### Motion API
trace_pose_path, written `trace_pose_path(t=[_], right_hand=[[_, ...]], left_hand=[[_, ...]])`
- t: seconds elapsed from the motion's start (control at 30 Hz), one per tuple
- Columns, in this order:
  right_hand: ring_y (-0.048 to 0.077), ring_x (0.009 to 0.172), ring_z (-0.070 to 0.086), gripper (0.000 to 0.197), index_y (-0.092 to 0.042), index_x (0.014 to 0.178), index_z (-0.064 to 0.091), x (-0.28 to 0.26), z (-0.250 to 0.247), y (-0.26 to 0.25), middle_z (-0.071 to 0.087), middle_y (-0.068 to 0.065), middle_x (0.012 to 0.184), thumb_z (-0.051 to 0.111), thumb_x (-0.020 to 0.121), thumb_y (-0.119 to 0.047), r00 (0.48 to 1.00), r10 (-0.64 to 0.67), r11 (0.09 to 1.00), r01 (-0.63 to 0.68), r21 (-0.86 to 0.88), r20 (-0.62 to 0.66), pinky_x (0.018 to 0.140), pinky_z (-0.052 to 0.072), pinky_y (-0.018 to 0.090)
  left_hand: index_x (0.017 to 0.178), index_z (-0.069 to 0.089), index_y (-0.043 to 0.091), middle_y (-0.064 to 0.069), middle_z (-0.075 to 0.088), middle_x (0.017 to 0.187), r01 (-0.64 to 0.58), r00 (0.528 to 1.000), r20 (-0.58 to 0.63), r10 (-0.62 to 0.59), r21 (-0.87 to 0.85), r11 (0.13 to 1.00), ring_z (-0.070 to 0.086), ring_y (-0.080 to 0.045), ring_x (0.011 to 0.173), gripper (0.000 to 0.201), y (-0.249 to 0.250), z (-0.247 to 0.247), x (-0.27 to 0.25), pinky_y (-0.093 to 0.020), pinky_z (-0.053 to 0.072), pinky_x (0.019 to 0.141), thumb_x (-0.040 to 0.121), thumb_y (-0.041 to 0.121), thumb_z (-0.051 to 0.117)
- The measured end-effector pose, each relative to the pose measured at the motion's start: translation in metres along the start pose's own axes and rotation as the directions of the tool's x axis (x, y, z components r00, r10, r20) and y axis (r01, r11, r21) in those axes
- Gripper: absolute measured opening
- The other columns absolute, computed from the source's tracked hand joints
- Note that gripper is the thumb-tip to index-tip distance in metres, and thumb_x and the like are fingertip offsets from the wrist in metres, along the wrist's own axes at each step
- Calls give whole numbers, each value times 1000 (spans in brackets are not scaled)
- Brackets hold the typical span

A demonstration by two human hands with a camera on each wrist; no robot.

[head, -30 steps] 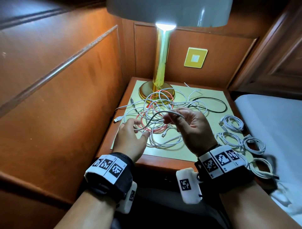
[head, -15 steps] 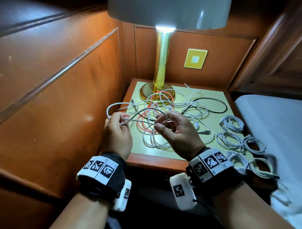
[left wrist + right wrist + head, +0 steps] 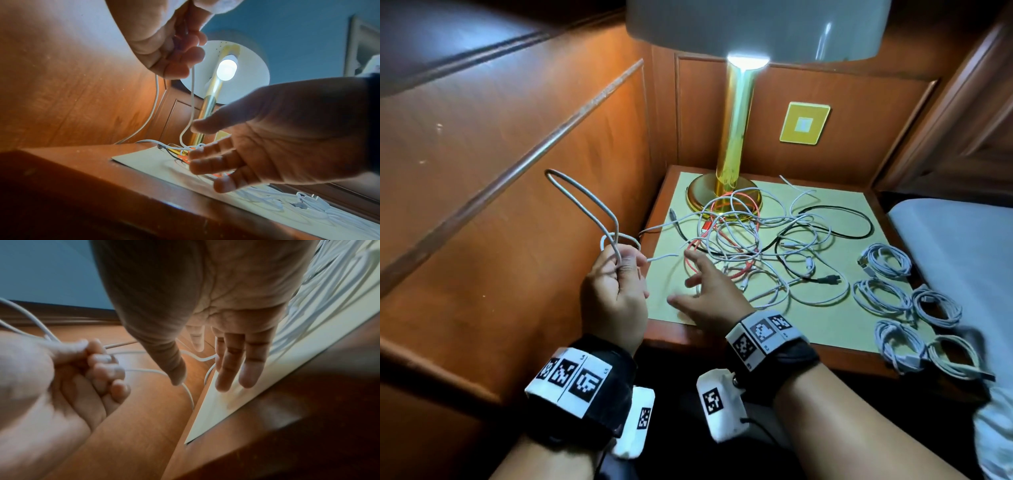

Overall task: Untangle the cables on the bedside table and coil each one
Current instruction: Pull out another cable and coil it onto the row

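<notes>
My left hand (image 3: 619,274) is raised left of the bedside table (image 3: 722,337) and grips loops of a white cable (image 3: 585,209); one long loop sticks up toward the wall panel. The cable's free length runs right into the tangle (image 3: 750,246) of white, red and black cables on the table. In the left wrist view the left hand (image 3: 176,53) has its fingers curled round the white cable (image 3: 193,97). My right hand (image 3: 702,284) hovers over the table's front left corner with fingers spread, holding nothing; the right wrist view shows its fingers (image 3: 234,366) straight above the mat.
A brass lamp (image 3: 736,137) stands at the table's back, its base under the tangle. Several coiled white cables (image 3: 914,305) lie along the table's right side. A wood wall panel (image 3: 517,171) is close on the left, a bed (image 3: 962,246) on the right.
My left hand has moved left and up with the white cable, drawing a tall loop out. The right hand has let go of the cable and opened over the table.
</notes>
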State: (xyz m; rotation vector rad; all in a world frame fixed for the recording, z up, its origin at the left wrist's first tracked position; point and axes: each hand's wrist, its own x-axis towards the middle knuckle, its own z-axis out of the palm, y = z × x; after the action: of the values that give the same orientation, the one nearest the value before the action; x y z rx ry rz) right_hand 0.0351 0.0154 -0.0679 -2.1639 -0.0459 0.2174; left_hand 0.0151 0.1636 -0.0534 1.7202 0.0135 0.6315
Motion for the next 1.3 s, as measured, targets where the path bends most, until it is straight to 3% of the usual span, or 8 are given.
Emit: trace_pose_path(t=[0.27, 0.37, 0.43, 0.6, 0.73, 1.03, 1.17, 1.3], right_hand=[[30, 80, 65, 95, -31, 153, 34, 24, 52, -23, 48, 12, 116, 64, 64, -23, 990, -139, 966, 136, 219, -2, 82, 55, 43], [9, 61, 57, 49, -34, 107, 66, 27, 66, -27, 63, -6, 81, 57, 60, -23, 979, -202, 925, 185, 332, 15, 61, 46, 26], [1, 53, 53, 10, -32, 78, 62, 26, 71, -31, 61, -13, 61, 54, 72, -32, 981, -196, 923, 188, 335, -10, 58, 39, 23], [0, 55, 56, 29, -22, 77, 60, 20, 40, -41, 60, -10, 63, 49, 104, -23, 936, -285, 889, 338, 310, -206, 60, 43, 22], [18, 43, 49, 41, -17, 66, 53, -6, 1, -34, 50, 2, 49, 47, 101, -37, 916, -291, 873, 373, 315, -277, 47, 39, 30], [15, 37, 44, 48, -21, 56, 60, -136, -76, 1, 46, 1, 41, 55, 87, -57, 952, -252, 932, 287, 220, -173, 45, 34, 23], [13, 40, 47, 48, -14, 71, 69, -179, -91, 30, 49, -3, 47, 49, 102, -47, 990, -95, 950, 121, 287, -102, 48, 38, 25], [7, 53, 59, 43, -23, 70, 72, -233, -107, 71, 66, -4, 62, 51, 101, -43, 975, -128, 991, 122, -46, -179, 61, 50, 32]], left_hand=[[65, 51, 11, 2, 41, 55, 154, 988, 79, -134, -402, 902, 36, -23, 45, 38, 23, -16, -12, -36, 34, 52, 97, 31, 48], [58, 48, 15, 1, 36, 53, 208, 978, 94, -187, -522, 827, 33, -22, 44, 42, 31, -23, -13, -37, 28, 50, 97, 31, 47], [60, 42, 7, -1, 32, 53, 179, 984, 109, -143, -564, 806, 30, -22, 44, 43, 38, -26, -15, -38, 24, 47, 98, 27, 44], [65, 36, 0, -5, 31, 52, 124, 991, 112, -77, -512, 850, 29, -26, 42, 44, 47, -31, -17, -31, 28, 42, 101, 26, 38], [70, 45, 5, -15, 27, 55, 96, 993, 101, -56, -455, 885, 30, -28, 42, 40, 54, -26, -18, -41, 25, 43, 103, 27, 36], [73, 54, 4, -6, 42, 44, 179, 964, 261, -57, -474, 862, 34, -21, 38, 35, 69, 11, -56, -28, 26, 42, 97, 27, 44], [71, 55, 7, -5, 42, 46, 327, 915, 354, -193, -370, 870, 34, -16, 35, 33, 79, 32, -78, -22, 26, 40, 93, 30, 46], [79, 54, 10, -7, 48, 54, 296, 868, 450, -209, -132, 946, 40, -19, 39, 35, 102, 33, -106, -25, 34, 42, 105, 33, 49]])
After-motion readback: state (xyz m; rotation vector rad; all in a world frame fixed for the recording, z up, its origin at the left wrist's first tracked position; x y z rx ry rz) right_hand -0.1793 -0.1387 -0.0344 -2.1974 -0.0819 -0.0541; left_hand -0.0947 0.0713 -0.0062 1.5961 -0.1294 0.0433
